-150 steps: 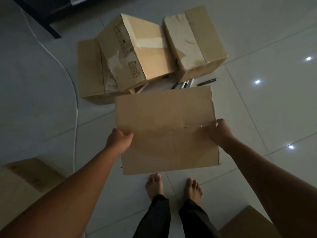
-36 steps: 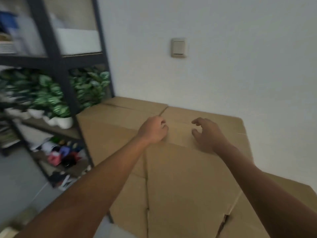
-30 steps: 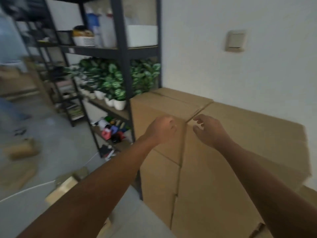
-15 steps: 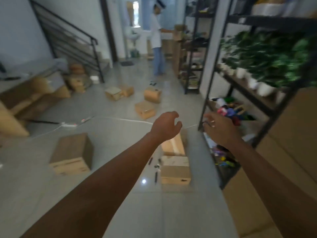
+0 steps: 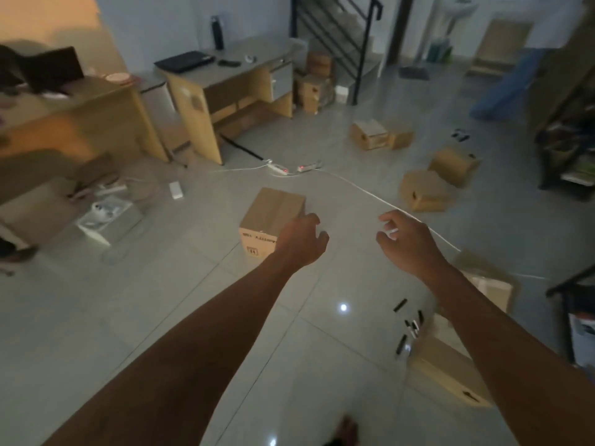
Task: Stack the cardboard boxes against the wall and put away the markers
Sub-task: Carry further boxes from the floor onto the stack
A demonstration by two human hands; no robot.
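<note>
1. The tiled floor (image 5: pixel 128 317) carries everything left to clear, so the step in hand looks like choosing the next box and walking to it.
2. Two desks (image 5: pixel 225 78) stand along the far wall, well apart from the work.
3. The upright cardboard box (image 5: pixel 272 214) stands alone straight ahead and seems the natural next pick. Best to squat and take it by two opposite sides.
4. More cardboard boxes lie far right (image 5: pixel 425 194), and one sits near the right forearm (image 5: pixel 447 375).
5. A white cable (image 5: pixel 354 185) crosses the floor between the boxes. It looks like a trip risk, so step over it.
6. The left hand (image 5: pixel 301 241) and right hand (image 5: pixel 409 241) both hover with fingers loosely curled, holding nothing.
7. The black markers (image 5: pixel 413 326) lie scattered on the tiles just beside the near box.
</note>
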